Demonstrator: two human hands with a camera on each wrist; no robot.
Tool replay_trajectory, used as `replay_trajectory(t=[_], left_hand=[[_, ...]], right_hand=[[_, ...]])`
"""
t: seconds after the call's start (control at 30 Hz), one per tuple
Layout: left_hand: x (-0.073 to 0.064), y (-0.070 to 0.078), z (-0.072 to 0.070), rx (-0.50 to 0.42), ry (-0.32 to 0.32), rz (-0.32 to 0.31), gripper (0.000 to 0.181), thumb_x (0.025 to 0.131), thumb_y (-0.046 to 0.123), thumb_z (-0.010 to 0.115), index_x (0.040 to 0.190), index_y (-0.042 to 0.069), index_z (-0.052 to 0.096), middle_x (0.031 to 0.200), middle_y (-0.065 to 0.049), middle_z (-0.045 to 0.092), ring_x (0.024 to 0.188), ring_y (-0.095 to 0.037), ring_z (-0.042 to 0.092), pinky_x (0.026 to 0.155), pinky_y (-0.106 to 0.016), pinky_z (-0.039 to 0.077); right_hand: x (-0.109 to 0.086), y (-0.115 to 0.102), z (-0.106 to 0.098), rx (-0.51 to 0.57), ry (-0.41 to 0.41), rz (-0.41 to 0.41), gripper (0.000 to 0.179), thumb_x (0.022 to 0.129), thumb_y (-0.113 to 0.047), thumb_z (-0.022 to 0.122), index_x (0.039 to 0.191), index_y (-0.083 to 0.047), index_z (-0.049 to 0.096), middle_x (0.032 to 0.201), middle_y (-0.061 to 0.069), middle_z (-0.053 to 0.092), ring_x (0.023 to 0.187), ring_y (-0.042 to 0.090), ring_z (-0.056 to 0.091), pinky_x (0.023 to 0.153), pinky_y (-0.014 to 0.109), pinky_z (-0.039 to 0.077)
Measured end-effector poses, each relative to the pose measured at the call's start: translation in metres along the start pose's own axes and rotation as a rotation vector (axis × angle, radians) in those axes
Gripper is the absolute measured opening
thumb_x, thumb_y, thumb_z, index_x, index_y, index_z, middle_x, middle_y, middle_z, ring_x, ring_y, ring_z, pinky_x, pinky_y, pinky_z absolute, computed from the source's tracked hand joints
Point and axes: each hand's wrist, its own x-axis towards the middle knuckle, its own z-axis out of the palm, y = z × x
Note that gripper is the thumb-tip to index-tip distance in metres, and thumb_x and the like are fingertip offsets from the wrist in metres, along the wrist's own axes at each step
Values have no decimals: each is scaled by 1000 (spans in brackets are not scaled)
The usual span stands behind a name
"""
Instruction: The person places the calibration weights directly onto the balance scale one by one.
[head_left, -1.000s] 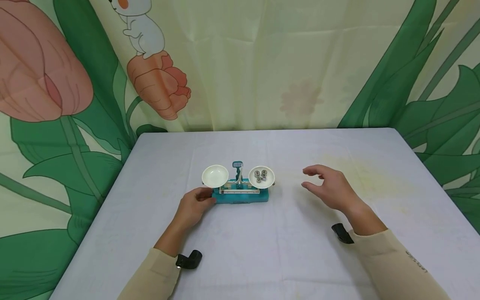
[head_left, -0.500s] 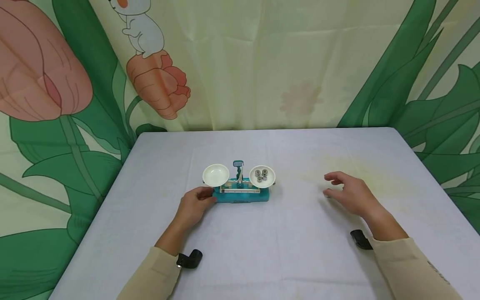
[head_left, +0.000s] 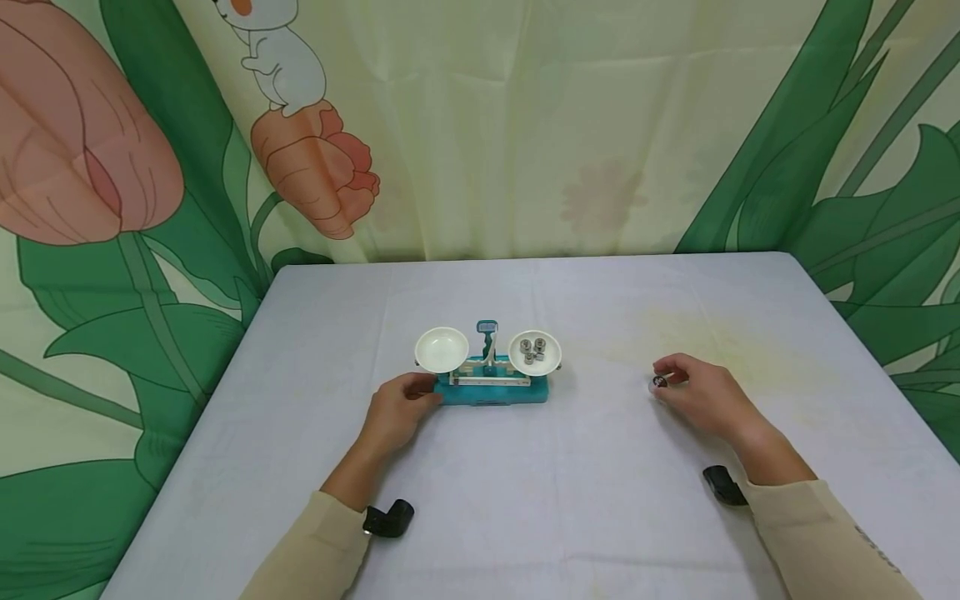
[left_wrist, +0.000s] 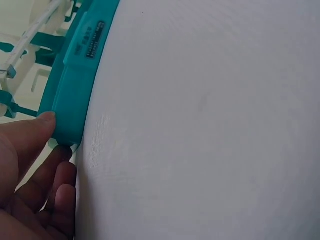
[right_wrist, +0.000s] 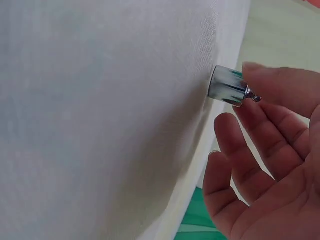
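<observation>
A teal balance scale (head_left: 491,392) with two white pans stands mid-table. Its left pan (head_left: 442,350) is bare, and several small metal weights (head_left: 534,352) sit in the right pan (head_left: 551,368). At the base's left end, my left hand (head_left: 397,412) holds the corner; in the left wrist view its thumb (left_wrist: 42,125) lies on the teal edge with fingers curled by the end. Well to the right of the scale, my right hand (head_left: 705,396) pinches a shiny cylindrical metal weight (right_wrist: 226,86) near its small knob. The weight's base looks to be on the cloth.
A white cloth (head_left: 525,500) covers the table. The table's far edge meets a printed curtain (head_left: 480,150) with flowers, leaves and a rabbit. A black wrist camera (head_left: 388,518) is strapped at the left wrist, another wrist camera (head_left: 724,485) at the right.
My right hand has moved right, away from the scale, and its fingers have closed on the metal weight. The scale and my left hand have shifted slightly right.
</observation>
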Motion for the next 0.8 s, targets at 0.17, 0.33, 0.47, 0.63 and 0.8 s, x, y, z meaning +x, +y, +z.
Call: replay_trajectory(t=[0.17,0.33,0.47,0.63,0.8], left_hand=[[0,1,3,6,1,2,37,91,17,73,126,6,67,118,-7,69,110,-25,63,94,-44,52],[1,1,4,14,1,9,36,91,17,73,125,5,68,118,-7,70,110,-26,63,94,-45,51],[1,2,5,15,2,13,36,91,17,73,125,5,68,117,-8,70,109,-26,64,94,-45,52],[1,1,5,20,7,16,35,91,17,73,124,5,68,117,-7,70,109,-26,64,94,-45,52],[2,2,5,22,9,15,36,91,18,73,125,6,68,117,-7,70,109,-25,64,94,-45,52]], right_hand=[[1,1,-1,-15,22,-7,33,93,-13,66,122,1,61,113,19,67,103,37,59,87,54,48],[3,-1,-1,-31,11,-8,32,93,-13,66,121,2,61,112,18,67,100,35,60,86,52,49],[4,-2,0,-55,8,-14,31,92,-12,66,119,3,61,108,19,67,97,35,60,85,53,50],[3,-6,-1,-52,24,-45,30,92,-13,64,119,1,62,109,19,68,103,37,59,88,55,48],[0,-26,-5,-25,50,-114,28,94,-12,61,120,-1,62,113,18,69,110,38,59,88,53,48]])
